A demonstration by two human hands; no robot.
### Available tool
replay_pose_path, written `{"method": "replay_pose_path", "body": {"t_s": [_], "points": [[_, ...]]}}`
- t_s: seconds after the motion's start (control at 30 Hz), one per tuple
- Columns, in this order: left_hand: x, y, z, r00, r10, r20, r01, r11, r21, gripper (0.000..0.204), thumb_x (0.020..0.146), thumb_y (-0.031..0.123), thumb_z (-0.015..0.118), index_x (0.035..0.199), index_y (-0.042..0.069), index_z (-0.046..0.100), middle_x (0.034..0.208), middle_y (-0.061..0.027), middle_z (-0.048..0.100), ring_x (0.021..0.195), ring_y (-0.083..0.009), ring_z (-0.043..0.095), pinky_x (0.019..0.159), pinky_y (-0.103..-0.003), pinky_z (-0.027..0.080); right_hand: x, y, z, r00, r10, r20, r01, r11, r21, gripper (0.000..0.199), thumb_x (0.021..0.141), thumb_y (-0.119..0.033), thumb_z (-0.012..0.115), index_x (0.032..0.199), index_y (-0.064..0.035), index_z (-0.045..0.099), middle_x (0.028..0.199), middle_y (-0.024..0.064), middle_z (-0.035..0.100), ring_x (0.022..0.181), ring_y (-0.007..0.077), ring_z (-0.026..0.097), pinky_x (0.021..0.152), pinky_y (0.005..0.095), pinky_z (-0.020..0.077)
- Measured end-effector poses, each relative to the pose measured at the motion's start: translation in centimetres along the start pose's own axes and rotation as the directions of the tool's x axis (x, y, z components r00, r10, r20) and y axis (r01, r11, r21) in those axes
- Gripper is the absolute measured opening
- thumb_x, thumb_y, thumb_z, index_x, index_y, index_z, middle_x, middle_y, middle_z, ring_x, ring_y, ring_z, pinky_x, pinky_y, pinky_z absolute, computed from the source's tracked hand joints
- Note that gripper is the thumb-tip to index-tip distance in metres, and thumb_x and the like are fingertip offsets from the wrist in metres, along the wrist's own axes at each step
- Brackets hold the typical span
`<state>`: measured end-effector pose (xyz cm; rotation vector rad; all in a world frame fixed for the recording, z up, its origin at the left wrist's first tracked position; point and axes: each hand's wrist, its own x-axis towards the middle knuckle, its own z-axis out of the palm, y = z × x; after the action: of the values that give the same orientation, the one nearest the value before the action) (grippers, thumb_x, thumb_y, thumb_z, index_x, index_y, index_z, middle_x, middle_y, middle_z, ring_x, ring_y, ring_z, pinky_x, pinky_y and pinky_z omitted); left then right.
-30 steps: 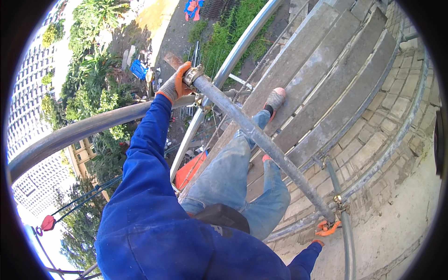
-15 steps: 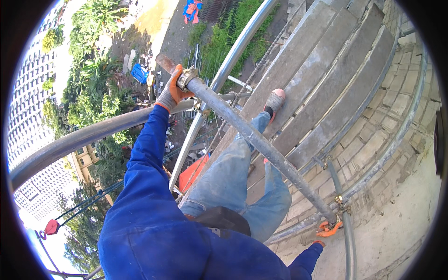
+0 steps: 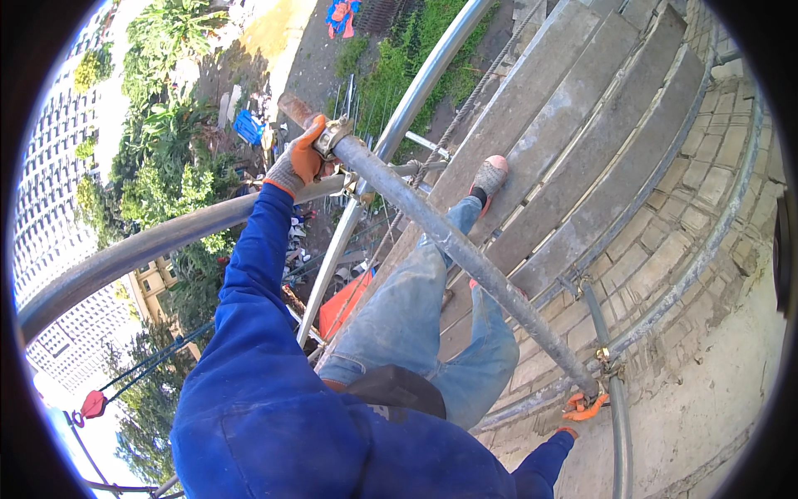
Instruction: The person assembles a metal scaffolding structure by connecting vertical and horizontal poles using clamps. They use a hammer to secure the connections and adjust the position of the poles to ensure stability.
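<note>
The left hand (image 3: 299, 162) in an orange-and-grey glove is wrapped tight around the upper end of a grey scaffold tube (image 3: 465, 258), beside its metal clamp (image 3: 332, 137). The tube slants down across the wooden planks (image 3: 582, 108) — to the right hand (image 3: 582, 407), gloved too, gripping its lower end by the brick wall (image 3: 706, 191).

We're in hard midday-type sun here, so the wooden planks (image 3: 582, 108) and brick wall (image 3: 706, 216) come out bright, nearly washed out at the lower right, while our blue jacket (image 3: 266, 416) sits partly in its own shade. The fisheye bends every straight pipe (image 3: 465, 258) toward the rim, and a black ring eats the corners. Focus is decent in the middle; the far ground below goes soft and smeary.
</note>
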<state>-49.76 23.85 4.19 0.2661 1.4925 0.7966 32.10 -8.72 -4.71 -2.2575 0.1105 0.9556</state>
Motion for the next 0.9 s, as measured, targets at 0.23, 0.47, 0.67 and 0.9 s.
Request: {"method": "replay_pose_path", "body": {"t_s": [0.23, 0.47, 0.67, 0.9], "points": [[-0.5, 1.4, 1.4, 0.988, -0.149, -0.051, 0.150, 0.988, 0.024, 0.058, 0.095, 0.067, 0.052, 0.112, 0.014, 0.065, 0.091, -0.0099, 0.069, 0.065, -0.0221, 0.066, 0.040, -0.032, 0.043, 5.9, 5.0, -5.4, 0.979, 0.131, 0.157, -0.147, 0.984, 0.097, 0.045, 0.093, -0.040, 0.056, 0.133, -0.0253, 0.042, 0.086, 0.0092, 0.057, 0.059, 0.0163, 0.050, 0.061, 0.0332, 0.0444], [-0.3, -1.3, 2.0, 0.933, -0.033, -0.359, 0.058, 0.997, 0.058, 0.053, 0.091, 0.062, 0.062, 0.116, 0.015, 0.062, 0.078, -0.0055, 0.066, 0.055, -0.0169, 0.065, 0.032, -0.027, 0.040, 3.2, 2.1, -3.1, 0.987, 0.136, 0.089, -0.144, 0.985, 0.097, 0.068, 0.089, -0.072, 0.054, 0.083, -0.0048, 0.062, 0.057, 0.0021, 0.049, 0.050, 0.0159, 0.041, 0.060, 0.0376, 0.0371], [-0.3, -2.9, 2.4, 0.828, -0.013, -0.561, 0.119, 0.981, 0.153, 0.065, 0.087, 0.070, 0.063, 0.110, 0.009, 0.062, 0.075, -0.0040, 0.063, 0.046, -0.0133, 0.058, 0.030, -0.028, 0.041, -2.5, -2.5, 1.3, 1.000, -0.003, -0.017, 0.003, 1.000, 0.007, 0.065, 0.089, -0.073, 0.055, 0.080, -0.0083, 0.059, 0.058, 0.0020, 0.051, 0.048, 0.0152, 0.045, 0.054, 0.0303, 0.0365], [0.1, -2.3, 2.8, 0.878, 0.125, -0.462, -0.099, 0.992, 0.080, 0.054, 0.087, 0.064, 0.065, 0.115, 0.017, 0.064, 0.082, -0.0015, 0.067, 0.062, -0.0147, 0.065, 0.044, -0.032, 0.050, 1.1, 0.4, -1.0, 0.975, 0.204, 0.085, -0.217, 0.958, 0.190, 0.065, 0.090, -0.072, 0.053, 0.090, -0.0079, 0.061, 0.060, 0.0020, 0.051, 0.052, 0.0156, 0.048, 0.056, 0.0311, 0.0378]]}}
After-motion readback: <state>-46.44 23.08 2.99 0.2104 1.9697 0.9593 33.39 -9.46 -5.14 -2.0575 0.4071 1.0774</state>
